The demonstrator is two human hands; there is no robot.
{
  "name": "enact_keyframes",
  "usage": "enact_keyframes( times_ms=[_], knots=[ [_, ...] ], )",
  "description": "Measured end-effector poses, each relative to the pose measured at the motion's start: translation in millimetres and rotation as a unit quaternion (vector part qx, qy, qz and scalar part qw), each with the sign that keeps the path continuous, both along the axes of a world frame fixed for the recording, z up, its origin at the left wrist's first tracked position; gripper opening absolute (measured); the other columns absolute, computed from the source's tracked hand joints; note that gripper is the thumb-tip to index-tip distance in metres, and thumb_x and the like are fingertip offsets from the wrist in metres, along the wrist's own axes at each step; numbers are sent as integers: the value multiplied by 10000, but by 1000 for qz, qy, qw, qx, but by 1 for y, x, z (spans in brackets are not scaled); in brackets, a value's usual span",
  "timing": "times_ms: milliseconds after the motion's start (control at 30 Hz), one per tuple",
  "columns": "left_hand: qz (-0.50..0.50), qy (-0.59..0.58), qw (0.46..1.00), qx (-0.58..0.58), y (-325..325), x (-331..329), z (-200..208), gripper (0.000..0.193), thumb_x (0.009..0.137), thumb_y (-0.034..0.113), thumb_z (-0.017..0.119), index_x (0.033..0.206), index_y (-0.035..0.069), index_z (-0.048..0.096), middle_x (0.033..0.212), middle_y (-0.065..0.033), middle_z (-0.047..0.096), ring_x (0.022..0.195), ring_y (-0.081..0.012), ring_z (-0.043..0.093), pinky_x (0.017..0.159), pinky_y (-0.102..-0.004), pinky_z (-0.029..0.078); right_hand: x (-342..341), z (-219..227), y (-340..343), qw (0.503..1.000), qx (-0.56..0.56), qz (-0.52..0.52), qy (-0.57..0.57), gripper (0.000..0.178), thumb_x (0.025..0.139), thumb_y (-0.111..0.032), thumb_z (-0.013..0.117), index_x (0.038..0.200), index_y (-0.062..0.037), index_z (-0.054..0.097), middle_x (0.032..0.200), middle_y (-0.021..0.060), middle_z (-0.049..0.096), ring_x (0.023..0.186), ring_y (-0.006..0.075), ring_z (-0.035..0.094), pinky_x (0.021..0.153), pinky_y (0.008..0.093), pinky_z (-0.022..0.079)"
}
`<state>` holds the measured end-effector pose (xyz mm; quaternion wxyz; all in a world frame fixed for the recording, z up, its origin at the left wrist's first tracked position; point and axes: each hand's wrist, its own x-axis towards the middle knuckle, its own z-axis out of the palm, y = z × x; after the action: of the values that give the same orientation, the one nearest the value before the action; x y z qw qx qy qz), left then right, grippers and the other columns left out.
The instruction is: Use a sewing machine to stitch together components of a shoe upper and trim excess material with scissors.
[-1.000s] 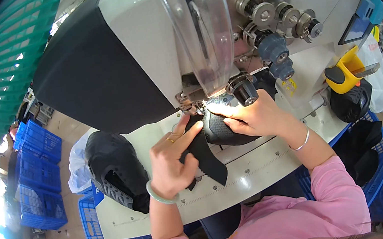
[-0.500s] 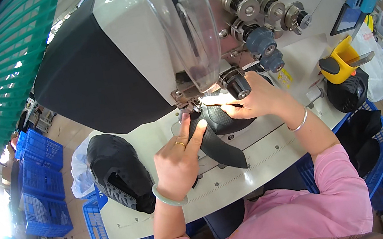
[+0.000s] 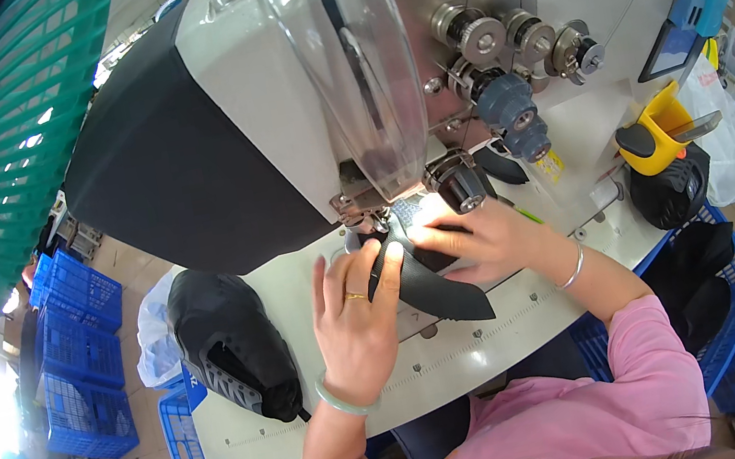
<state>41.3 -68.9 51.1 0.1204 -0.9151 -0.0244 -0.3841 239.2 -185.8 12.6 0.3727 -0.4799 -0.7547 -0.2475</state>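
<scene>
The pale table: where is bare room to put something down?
The pale table is bare along its front edge, between the left hand, the dark strip and the right forearm. A smaller patch lies between that forearm and the black shoe at right. It is crowded beneath the sewing machine, where the left and right hand lie close together.

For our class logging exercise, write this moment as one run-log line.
left hand: touching black strip; right hand: beside it; sewing machine: ahead; black shoe upper: on table
</scene>
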Motion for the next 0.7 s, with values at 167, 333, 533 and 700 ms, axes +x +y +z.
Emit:
enact_keyframes(
  times_ms=[167,333,533,700],
  knots=[
    [-107,-59,976,-180,10,8,-1,353,669,-60,611,997,45,688,988,-98,653,809,-277,628,754,-351,532,0,-20,11,991,104,-45,-69,444,745,-133,691,1178,-101,600,1151,42,560,1046,242,520,862,407,465],
    [-112,-78,948,-289,15,8,-4,333,661,-83,622,968,26,690,920,-105,664,796,-283,628,701,-339,518,-5,2,5,996,85,-6,-13,344,685,-104,681,1028,-85,663,1039,14,606,911,208,560,752,347,423],
    [-96,-89,948,-290,12,11,-5,307,676,-56,647,966,34,694,924,-100,668,808,-279,633,690,-336,517,-2,12,-2,999,-10,6,-32,346,601,-128,699,944,-90,687,995,-21,574,926,202,520,761,374,383],
    [-85,-70,989,-99,9,10,-4,290,657,5,674,943,48,703,948,-64,663,885,-248,642,741,-341,550,1,14,-2,996,-62,47,35,340,573,-115,712,912,-126,699,976,-44,570,940,192,503,770,374,377]
  ],
)
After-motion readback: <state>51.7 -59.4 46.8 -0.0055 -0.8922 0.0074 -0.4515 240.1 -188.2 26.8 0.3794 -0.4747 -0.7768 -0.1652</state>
